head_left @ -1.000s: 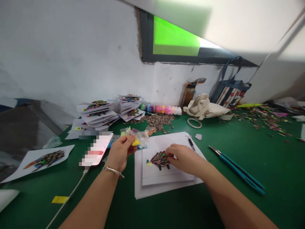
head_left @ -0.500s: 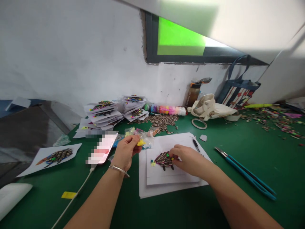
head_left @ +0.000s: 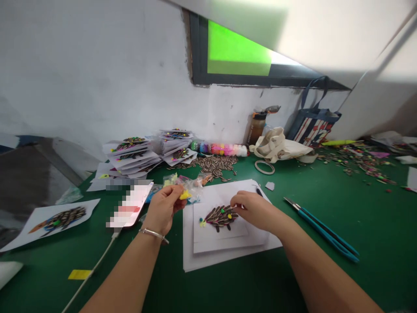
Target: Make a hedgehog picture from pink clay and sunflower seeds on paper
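In my left hand [head_left: 164, 206], raised over the table, a yellow lump of what looks like modelling clay [head_left: 185, 194] is pinched between thumb and fingers. My right hand [head_left: 254, 209] is closed with bent fingers just beside the right end of a seed picture [head_left: 219, 218]; whether its fingertips hold anything is hidden. Striped sunflower seeds form the picture's body, with green and yellow dots on top and a teal ball and pale yellow bits at its left end. It lies on white paper [head_left: 208, 248]. Plastic bags of coloured clay [head_left: 195, 191] lie behind my left hand.
Stacked seed pictures [head_left: 133, 158], loose seeds [head_left: 216, 166] and tubs of coloured clay [head_left: 224, 149] line the wall. Blue-handled tweezers [head_left: 322, 230] lie at right, a tape roll [head_left: 264, 168] farther back. A phone [head_left: 138, 204] with a cable and another seed picture [head_left: 61, 221] are at left.
My right hand has drawn back slightly from the seed picture, uncovering a yellow dot on it. My left hand still holds the yellow lump. The whole view has shifted a little.
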Demonstrator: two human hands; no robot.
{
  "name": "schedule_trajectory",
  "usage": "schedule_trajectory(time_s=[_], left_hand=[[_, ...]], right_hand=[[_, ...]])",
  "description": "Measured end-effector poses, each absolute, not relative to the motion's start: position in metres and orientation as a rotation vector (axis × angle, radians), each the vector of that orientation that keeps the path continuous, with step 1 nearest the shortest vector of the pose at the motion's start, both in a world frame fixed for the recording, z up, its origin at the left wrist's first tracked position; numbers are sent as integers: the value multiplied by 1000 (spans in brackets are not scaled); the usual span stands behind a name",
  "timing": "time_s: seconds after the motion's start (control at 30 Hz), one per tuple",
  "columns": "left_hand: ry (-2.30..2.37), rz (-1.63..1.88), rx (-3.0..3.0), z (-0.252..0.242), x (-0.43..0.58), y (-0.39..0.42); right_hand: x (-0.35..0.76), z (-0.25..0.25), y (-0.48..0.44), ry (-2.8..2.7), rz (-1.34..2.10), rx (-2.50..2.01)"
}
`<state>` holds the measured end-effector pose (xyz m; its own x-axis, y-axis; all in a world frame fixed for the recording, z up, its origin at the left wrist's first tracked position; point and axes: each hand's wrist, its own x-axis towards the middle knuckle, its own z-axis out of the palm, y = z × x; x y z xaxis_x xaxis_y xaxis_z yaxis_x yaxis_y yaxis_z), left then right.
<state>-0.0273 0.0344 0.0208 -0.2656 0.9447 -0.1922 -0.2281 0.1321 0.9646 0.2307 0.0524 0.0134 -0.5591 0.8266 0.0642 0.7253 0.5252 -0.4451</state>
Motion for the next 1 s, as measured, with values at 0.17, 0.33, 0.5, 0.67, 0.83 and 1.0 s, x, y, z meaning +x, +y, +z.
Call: schedule_trajectory(time_s=[0.17,0.33,0.5,0.67,0.83,1.0], left_hand=[[1333,1375,777,21,-28,34],[1329,1364,788,20,-28,35],[1331,1359,791,20,-28,34],[1317,1368,790,19,-28,34],[1313,1361,797,19,-27,34],[1309,1359,805,17,-28,35]], right_hand=[[234,10,57,-2503,500,-1365],[231,8,57,-2553,507,-1357],[231,11,56,-2467,595,-1327],[231,17,56,-1972,1066,-1256],[232,18,58,-1392,1547,-1104],[231,17,58,-1250,1700,-1021]])
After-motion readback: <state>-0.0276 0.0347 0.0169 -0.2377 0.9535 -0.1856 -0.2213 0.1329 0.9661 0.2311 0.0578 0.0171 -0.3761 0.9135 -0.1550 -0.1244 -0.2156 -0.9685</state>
